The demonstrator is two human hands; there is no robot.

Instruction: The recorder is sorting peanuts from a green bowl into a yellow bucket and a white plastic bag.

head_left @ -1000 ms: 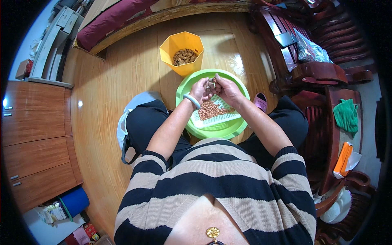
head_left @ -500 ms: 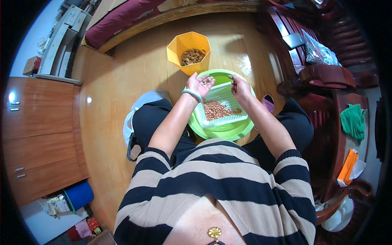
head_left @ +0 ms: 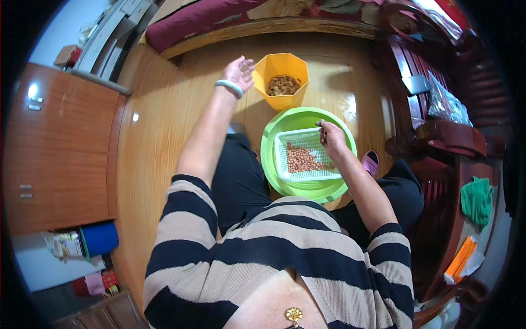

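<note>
My left hand [head_left: 239,73] is at the left rim of the yellow bin [head_left: 258,77], palm turned up and fingers apart, with nothing seen in it. Brown peanut shells [head_left: 283,85] lie inside the bin. My right hand [head_left: 332,139] is above the right part of a white plastic basket [head_left: 281,164], its fingers closed in a pinch. A small dark bit shows at the fingertips, too small to name. Reddish shelled peanuts [head_left: 303,159] are spread in the basket, which sits inside a round green basin [head_left: 268,148] between my knees.
A dark wooden bench [head_left: 449,140] on the right carries a plastic bag [head_left: 446,104] and a green cloth [head_left: 476,201]. A pink slipper [head_left: 370,163] is right of the basin. Wooden cabinets [head_left: 66,159] line the left; a bed edge [head_left: 263,30] runs across the far side.
My left hand has moved from above the basket out to the left of the bin; the shell bits in its palm no longer show. My right hand stays pinched over the basket. The view has shifted.
</note>
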